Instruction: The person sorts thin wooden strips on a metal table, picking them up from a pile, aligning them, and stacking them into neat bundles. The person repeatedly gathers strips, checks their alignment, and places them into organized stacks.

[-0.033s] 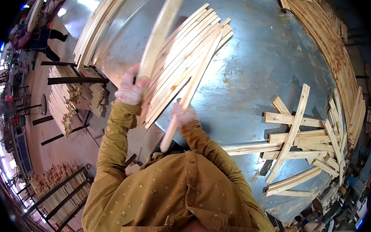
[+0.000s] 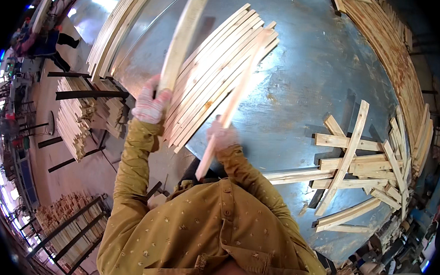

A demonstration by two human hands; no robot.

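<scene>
My left hand (image 2: 151, 105), in a white patterned glove, grips a long pale wooden slat (image 2: 183, 34) that points up and away from me. In my gloved right hand (image 2: 222, 135) is a second slat (image 2: 235, 98). This one is blurred and lies at a slant over a row of slats (image 2: 208, 76) set side by side on the grey metal table (image 2: 304, 82). Both arms wear mustard-yellow sleeves.
Loose slats lie criss-crossed in a heap (image 2: 354, 166) at the table's right. More slats line the far right rim (image 2: 401, 63) and the upper left (image 2: 113, 35). Stacked wood on black racks (image 2: 75, 113) stands to the left. Other people (image 2: 39, 41) are far off at the left.
</scene>
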